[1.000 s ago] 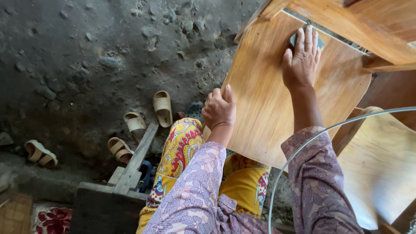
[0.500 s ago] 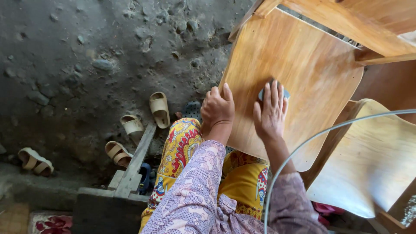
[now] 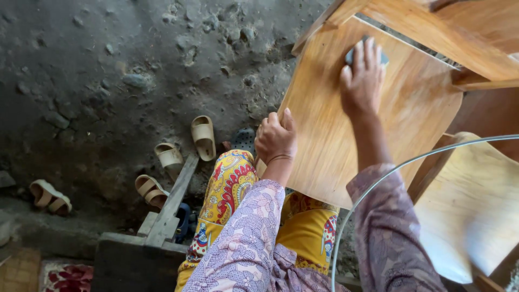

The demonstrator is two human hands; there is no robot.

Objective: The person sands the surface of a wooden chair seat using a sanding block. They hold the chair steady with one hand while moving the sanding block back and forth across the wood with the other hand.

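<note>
A curved wooden chair seat panel (image 3: 330, 135) leans over my lap, glossy and light brown. My left hand (image 3: 275, 138) grips its left edge, fingers curled over the rim. My right hand (image 3: 361, 81) presses flat on a small dark grey sanding pad (image 3: 351, 54) near the panel's upper end, just below the wooden frame rail (image 3: 432, 32). Only the pad's corners show past my fingers.
A second pale wooden seat panel (image 3: 470, 211) stands at the right, crossed by a thin grey cable (image 3: 378, 181). Several beige sandals (image 3: 203, 135) lie on the rough dirt floor at left. A grey wooden block (image 3: 162, 216) sits by my knee.
My right hand slid the pad down to the middle of the panel, then back up to its top end. My left hand kept its grip on the edge.
</note>
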